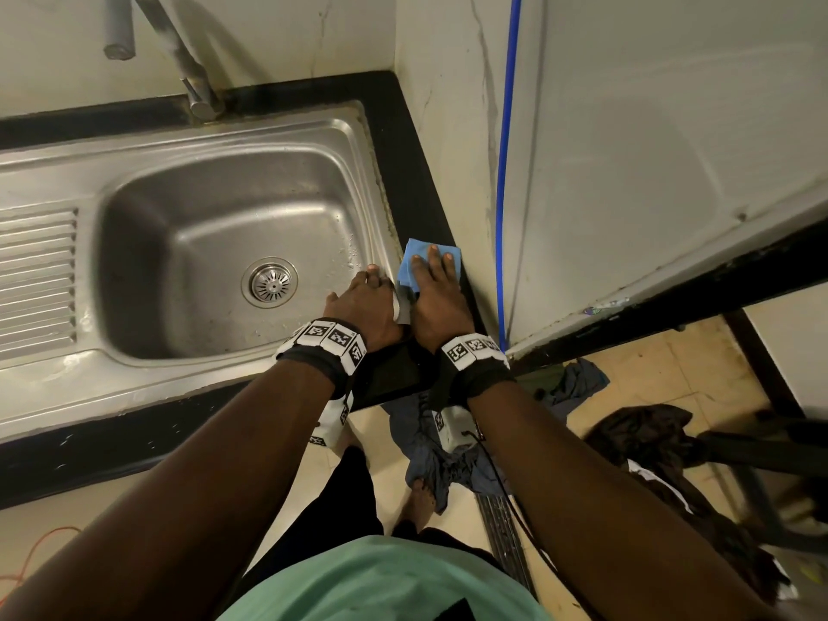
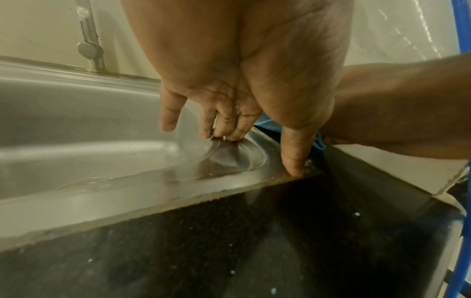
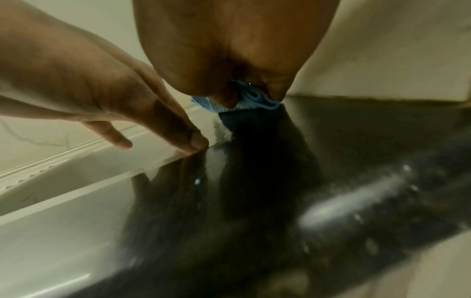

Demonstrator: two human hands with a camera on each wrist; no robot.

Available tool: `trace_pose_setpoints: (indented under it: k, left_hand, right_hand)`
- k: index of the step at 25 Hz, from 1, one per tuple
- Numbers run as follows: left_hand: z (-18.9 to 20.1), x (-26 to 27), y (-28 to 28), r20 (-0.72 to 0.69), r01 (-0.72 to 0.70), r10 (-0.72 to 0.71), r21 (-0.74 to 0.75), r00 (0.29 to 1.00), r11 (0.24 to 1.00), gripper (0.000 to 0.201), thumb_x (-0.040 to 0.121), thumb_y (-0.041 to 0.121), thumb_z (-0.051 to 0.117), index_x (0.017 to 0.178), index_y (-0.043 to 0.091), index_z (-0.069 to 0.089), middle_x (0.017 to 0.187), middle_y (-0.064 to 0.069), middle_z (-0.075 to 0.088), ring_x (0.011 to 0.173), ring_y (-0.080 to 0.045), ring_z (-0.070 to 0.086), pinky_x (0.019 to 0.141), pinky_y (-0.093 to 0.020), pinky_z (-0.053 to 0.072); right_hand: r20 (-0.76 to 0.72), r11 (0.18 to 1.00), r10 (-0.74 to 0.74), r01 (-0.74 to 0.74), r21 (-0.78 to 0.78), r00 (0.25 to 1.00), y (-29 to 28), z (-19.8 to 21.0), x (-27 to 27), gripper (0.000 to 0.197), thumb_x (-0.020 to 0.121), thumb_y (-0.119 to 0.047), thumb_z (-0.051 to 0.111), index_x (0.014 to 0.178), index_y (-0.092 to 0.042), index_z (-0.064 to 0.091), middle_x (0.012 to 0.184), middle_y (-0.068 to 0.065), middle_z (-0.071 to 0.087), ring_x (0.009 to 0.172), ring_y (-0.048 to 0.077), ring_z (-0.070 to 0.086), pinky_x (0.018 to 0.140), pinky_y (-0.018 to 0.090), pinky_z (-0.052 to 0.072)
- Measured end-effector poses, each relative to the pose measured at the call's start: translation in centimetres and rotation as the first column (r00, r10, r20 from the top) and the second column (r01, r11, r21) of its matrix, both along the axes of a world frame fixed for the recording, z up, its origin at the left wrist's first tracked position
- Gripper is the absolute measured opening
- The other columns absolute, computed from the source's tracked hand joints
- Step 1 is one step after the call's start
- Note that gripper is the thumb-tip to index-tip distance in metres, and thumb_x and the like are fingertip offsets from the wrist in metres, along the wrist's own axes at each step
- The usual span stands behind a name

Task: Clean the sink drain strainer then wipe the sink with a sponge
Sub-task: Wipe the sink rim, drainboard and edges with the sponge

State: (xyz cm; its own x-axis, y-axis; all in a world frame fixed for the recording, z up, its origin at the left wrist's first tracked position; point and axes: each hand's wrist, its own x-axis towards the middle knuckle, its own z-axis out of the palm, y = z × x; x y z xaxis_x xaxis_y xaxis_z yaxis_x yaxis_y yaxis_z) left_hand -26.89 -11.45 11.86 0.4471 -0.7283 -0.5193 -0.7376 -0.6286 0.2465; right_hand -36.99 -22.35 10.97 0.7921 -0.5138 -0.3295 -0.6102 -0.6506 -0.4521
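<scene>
The steel sink (image 1: 188, 181) has its round drain strainer (image 1: 269, 282) seated in the basin floor. My left hand (image 1: 368, 294) rests on the sink's right rim with fingers straight; in the left wrist view the left hand (image 2: 230, 121) touches the rim (image 2: 153, 187) with fingertips and thumb and holds nothing. My right hand (image 1: 433, 284) lies flat on a blue sponge cloth (image 1: 416, 258) on the black counter (image 1: 403, 141) right of the sink. In the right wrist view the right hand (image 3: 239, 86) presses the blue sponge cloth (image 3: 252, 102). A pale scrap (image 3: 223, 135) lies between the hands.
A tap (image 1: 179, 51) stands behind the sink, and a ribbed drainboard (image 1: 38, 280) lies to its left. A white wall with a blue cable (image 1: 508, 172) closes in the counter's right side. Clothes (image 1: 430, 445) lie on the floor below.
</scene>
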Motion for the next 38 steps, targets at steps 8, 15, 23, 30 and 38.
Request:
trace_pose_setpoints:
  k: [8,15,23,30,38]
  left_hand:
    - [0.3,-0.4,0.0,0.027,0.035,-0.037,0.039,0.999,0.999,0.106,0.087,0.065,0.065,0.162,0.005,0.018,0.172,-0.014,0.005,0.158,-0.03,0.01,0.114,-0.065,0.035]
    - [0.1,-0.5,-0.2,0.014,0.029,-0.03,0.071,0.999,0.997,0.108,0.09,0.06,0.066,0.164,0.006,0.009,0.172,-0.016,-0.002,0.16,-0.032,0.003,0.117,-0.067,0.031]
    - [0.7,-0.7,-0.2,-0.003,0.025,-0.025,0.1,1.0,0.995,0.105,0.093,0.061,0.06,0.164,0.005,0.005,0.173,-0.016,-0.007,0.16,-0.032,0.0,0.117,-0.068,0.028]
    - [0.4,-0.5,-0.1,-0.025,0.017,-0.015,0.085,1.0,0.996,0.106,0.091,0.061,0.062,0.165,0.009,0.005,0.173,-0.013,-0.006,0.16,-0.028,0.0,0.116,-0.066,0.032]
    - [-0.5,-0.2,0.3,-0.061,-0.001,0.003,0.022,0.998,1.0,0.1,0.093,0.064,0.054,0.165,0.013,0.007,0.173,-0.013,-0.004,0.16,-0.03,0.003,0.117,-0.067,0.031]
  right_hand:
    - [0.049,0.999,-0.017,0.019,-0.032,0.999,-4.0,0.5,5.8,0.059,0.091,0.005,0.043,0.147,-0.014,0.038,0.165,0.009,0.014,0.153,0.032,0.006,0.116,0.046,0.029]
    - [-0.037,0.999,0.04,-0.041,-0.022,0.998,-7.2,2.1,10.8,0.058,0.096,0.001,0.045,0.151,-0.017,0.036,0.166,0.008,0.013,0.152,0.03,0.013,0.123,0.043,0.019]
    - [-0.031,0.998,0.031,-0.032,-0.047,0.999,-5.4,2.4,8.0,0.059,0.097,-0.002,0.046,0.153,-0.015,0.032,0.164,0.013,0.016,0.151,0.033,0.015,0.12,0.043,0.023]
    - [0.056,0.999,0.008,-0.011,0.049,0.998,-0.8,1.1,-0.7,0.066,0.095,0.001,0.044,0.156,-0.016,0.026,0.167,0.009,0.003,0.154,0.03,-0.002,0.124,0.045,0.012]
    - [0.1,0.988,0.019,-0.033,0.148,0.995,1.0,0.6,-2.5,0.063,0.099,-0.005,0.043,0.157,-0.018,0.025,0.168,0.004,0.001,0.154,0.025,-0.007,0.126,0.044,0.007]
